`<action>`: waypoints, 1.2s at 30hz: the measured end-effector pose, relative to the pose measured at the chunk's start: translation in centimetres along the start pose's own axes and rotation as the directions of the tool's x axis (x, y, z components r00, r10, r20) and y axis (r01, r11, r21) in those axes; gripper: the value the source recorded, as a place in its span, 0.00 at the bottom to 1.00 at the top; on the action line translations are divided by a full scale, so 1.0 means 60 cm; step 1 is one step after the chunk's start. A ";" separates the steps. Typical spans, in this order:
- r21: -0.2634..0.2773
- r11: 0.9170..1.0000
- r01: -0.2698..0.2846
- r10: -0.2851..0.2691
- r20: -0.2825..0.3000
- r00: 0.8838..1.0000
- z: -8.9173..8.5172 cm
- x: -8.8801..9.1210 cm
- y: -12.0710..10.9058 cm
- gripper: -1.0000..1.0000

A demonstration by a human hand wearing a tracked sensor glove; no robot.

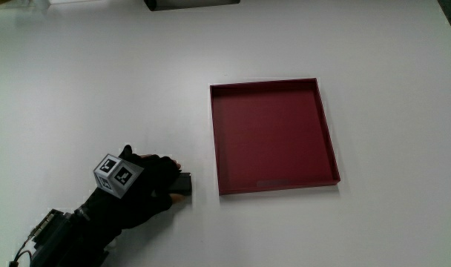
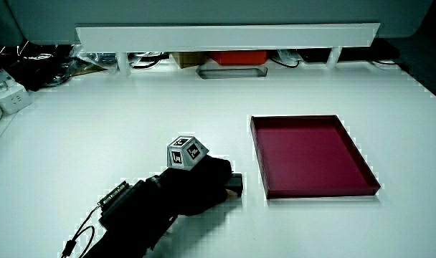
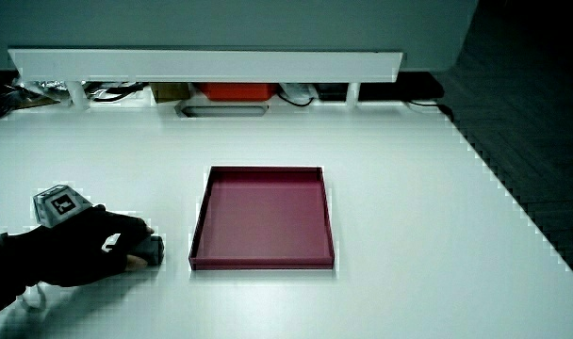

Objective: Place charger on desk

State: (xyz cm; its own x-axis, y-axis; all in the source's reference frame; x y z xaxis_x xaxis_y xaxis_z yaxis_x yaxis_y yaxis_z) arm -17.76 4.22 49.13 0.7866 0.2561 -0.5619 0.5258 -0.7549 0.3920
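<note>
The hand [image 1: 140, 191] is seen low on the desk [image 1: 77, 89], with its fingers closed around the charger [image 1: 182, 184]. The charger rests on or just above the desk surface, just beside the near corner of the tray [image 1: 274, 135]; contact with the desk cannot be confirmed. In both side views the same arrangement is shown: hand [image 2: 193, 188] over charger [image 2: 234, 183], tray [image 2: 311, 154] close by and empty.

The charger is judged to be a small, rigid, dark block, light for its size and probably smooth-cased. It is best held across two facing sides, as is done here. Little fragility is expected, but a hard drop should be avoided. No cable is visible on it.
</note>
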 end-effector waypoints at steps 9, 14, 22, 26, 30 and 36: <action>-0.004 1.000 -0.009 0.010 0.038 0.999 -0.011 -0.012 -0.004 0.41; 0.045 0.998 0.043 -0.047 0.090 0.995 -0.013 -0.032 -0.012 0.18; 0.213 0.971 -0.112 0.090 0.114 0.989 0.050 -0.084 -0.063 0.00; 0.181 0.919 -0.350 0.328 0.142 0.934 0.047 -0.119 -0.065 0.00; 0.189 0.861 -0.472 0.465 0.081 0.881 0.023 -0.178 -0.059 0.00; 0.234 0.811 -0.536 0.514 0.150 0.844 -0.016 -0.204 -0.076 0.00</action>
State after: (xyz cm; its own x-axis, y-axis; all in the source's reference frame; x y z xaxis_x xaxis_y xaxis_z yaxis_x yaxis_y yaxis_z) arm -29.47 5.09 54.92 0.8860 -0.2625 -0.3822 -0.0706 -0.8911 0.4483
